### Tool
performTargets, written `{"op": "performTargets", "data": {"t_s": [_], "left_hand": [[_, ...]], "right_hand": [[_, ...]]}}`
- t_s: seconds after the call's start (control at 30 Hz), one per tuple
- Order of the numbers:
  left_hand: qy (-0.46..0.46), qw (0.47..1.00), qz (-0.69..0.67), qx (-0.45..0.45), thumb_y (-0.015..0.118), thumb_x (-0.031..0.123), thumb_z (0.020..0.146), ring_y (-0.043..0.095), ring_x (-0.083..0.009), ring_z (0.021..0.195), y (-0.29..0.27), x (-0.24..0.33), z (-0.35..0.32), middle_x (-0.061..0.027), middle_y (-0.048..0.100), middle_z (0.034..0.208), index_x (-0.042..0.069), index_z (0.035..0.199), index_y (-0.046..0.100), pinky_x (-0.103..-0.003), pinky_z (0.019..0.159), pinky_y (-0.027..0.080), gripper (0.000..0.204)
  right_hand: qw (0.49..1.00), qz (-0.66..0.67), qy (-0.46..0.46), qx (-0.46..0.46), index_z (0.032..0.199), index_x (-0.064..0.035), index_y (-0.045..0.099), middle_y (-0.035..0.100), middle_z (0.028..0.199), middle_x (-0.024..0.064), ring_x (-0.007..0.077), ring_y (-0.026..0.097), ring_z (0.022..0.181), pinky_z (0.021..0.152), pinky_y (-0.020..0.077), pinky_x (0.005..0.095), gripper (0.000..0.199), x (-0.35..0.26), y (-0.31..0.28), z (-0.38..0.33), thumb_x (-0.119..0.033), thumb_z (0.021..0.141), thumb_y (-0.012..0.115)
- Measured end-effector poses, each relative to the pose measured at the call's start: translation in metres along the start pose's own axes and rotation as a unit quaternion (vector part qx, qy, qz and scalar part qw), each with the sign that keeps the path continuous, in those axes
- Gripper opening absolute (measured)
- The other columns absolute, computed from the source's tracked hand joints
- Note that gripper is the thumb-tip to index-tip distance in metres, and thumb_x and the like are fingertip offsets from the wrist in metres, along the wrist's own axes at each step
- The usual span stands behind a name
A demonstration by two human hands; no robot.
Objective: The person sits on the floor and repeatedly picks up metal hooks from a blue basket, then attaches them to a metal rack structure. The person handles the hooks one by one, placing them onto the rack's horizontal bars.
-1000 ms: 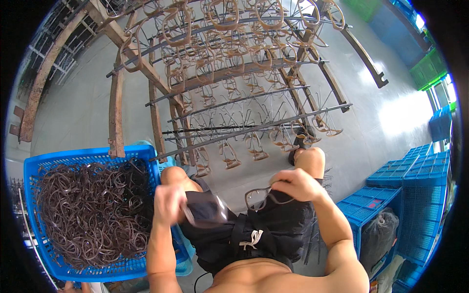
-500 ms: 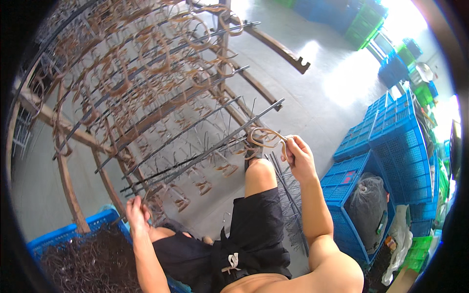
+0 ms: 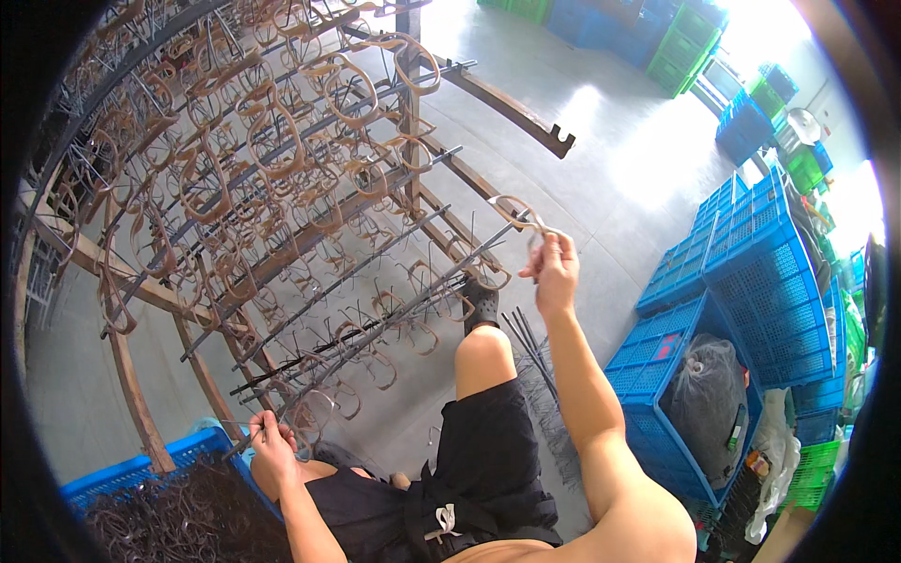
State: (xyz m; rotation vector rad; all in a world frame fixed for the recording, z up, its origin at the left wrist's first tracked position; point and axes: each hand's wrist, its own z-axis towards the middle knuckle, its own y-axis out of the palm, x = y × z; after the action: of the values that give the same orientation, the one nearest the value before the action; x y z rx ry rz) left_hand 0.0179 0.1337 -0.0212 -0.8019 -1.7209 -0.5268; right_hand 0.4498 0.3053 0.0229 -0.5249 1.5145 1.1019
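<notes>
Basket: nearest on my left, the blue basket point(image 3: 141, 464) holds a tangled heap of dark frames point(image 3: 188, 516).
Left hand: I've got the left hand point(image 3: 272, 450) low and near, palm inward, forearm angled up and left, fingertips pinched on the left frame point(image 3: 314, 413).
Left frame: a looped, brownish-grey piece, right beside the rod's near-left end; I can't tell if it's hooked on.
Right hand: well apart and farther out, the right hand point(image 3: 556, 277) is raised, elbow bent, forearm nearly upright, thumb and fingers clamped on the right frame point(image 3: 514, 212).
Right frame: tan loop, at the far-right end of the front rod point(image 3: 394, 319); contact I can't judge.
Rack: beyond, left, the rack point(image 3: 413, 122) is crowded with hanging frames.
Crates: blue crates point(image 3: 770, 281) stacked right; green crates point(image 3: 690, 47) far off.
</notes>
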Motion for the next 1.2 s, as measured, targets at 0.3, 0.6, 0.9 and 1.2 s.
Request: {"op": "performTargets", "data": {"t_s": [0.3,0.6,0.9,1.2], "left_hand": [[0.030,0.999,-0.022,0.014,0.054,0.025,0.090,0.041,-0.0056,0.039,-0.001,-0.012,0.004,0.0009,0.048,0.055,0.012,0.093,0.051,-0.018,0.032,0.028,0.014],[0.041,0.996,-0.056,0.057,0.059,0.023,0.087,0.042,-0.0048,0.044,0.003,-0.020,0.007,0.0035,0.046,0.055,0.009,0.090,0.052,-0.020,0.038,0.034,0.015],[0.037,0.999,-0.012,-0.002,0.056,0.023,0.089,0.043,-0.0073,0.034,-0.008,-0.009,0.004,-0.0066,0.059,0.057,0.005,0.090,0.052,-0.021,0.031,0.031,0.019],[-0.006,0.999,-0.046,-0.025,0.063,0.026,0.084,0.055,-0.0084,0.051,0.001,-0.016,0.020,-0.0035,0.059,0.066,0.008,0.094,0.055,-0.021,0.037,0.036,0.023]], "right_hand": [[0.991,0.046,0.114,-0.048,0.087,-0.0073,0.053,0.044,0.059,-0.0008,0.0084,0.041,0.044,0.040,0.0406,0.0239,0.014,0.031,0.028,0.003,-0.019,0.094,0.047],[0.992,-0.034,0.085,-0.085,0.086,-0.0069,0.056,0.040,0.057,-0.0038,0.0062,0.037,0.045,0.040,0.0356,0.0233,0.011,0.028,0.033,0.011,-0.016,0.090,0.051],[0.987,0.039,0.131,-0.089,0.092,-0.0080,0.057,0.036,0.055,-0.0054,0.0051,0.030,0.042,0.041,0.0311,0.0213,0.015,0.039,0.026,0.014,-0.020,0.093,0.049],[0.989,-0.092,0.073,-0.094,0.088,-0.0067,0.058,0.041,0.061,-0.0037,0.0061,0.036,0.045,0.039,0.0342,0.0212,0.018,0.035,0.025,0.010,-0.022,0.091,0.051]]}}
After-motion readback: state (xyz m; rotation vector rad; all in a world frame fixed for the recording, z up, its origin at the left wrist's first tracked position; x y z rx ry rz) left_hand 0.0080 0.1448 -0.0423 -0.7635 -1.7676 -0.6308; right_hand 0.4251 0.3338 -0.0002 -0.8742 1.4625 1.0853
